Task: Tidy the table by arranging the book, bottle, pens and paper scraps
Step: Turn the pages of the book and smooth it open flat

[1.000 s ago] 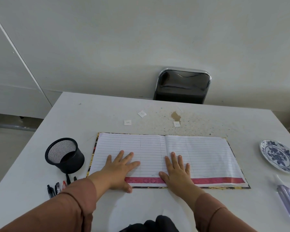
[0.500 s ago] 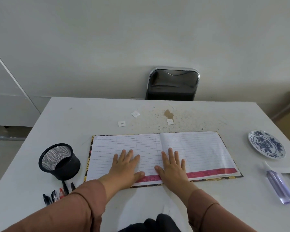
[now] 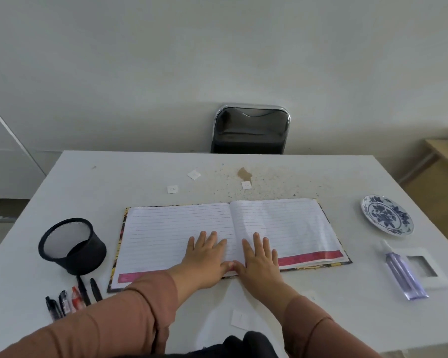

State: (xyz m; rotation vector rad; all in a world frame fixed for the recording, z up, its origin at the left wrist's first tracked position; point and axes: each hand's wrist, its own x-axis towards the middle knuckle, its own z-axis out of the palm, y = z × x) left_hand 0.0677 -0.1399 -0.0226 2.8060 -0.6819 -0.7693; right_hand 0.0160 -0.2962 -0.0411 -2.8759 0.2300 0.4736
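A lined book (image 3: 290,226) lies open and flat in the middle of the white table (image 3: 88,182). My left hand (image 3: 204,257) rests flat on its left page near the spine, fingers straight. My right hand (image 3: 260,262) lies flat on the right page beside it, and the two thumbs touch at the book's near edge. A clear purple bottle (image 3: 402,273) lies on its side at the right. Several pens (image 3: 71,297) lie at the near left, partly hidden by my left sleeve. Small paper scraps sit beyond the book (image 3: 172,189) (image 3: 194,174) (image 3: 246,185), and another scrap (image 3: 239,319) lies near me.
A black mesh pen cup (image 3: 73,245) stands left of the book. A blue-patterned plate (image 3: 387,214) sits at the right, with a white frame piece (image 3: 432,282) under the bottle. A brown stain (image 3: 244,173) marks the far table. A black chair (image 3: 251,130) stands behind the table.
Both hands have slid inward along the pages toward the spine until the thumbs meet. The view has shifted, bringing more of the bottle and the table's right side into sight.
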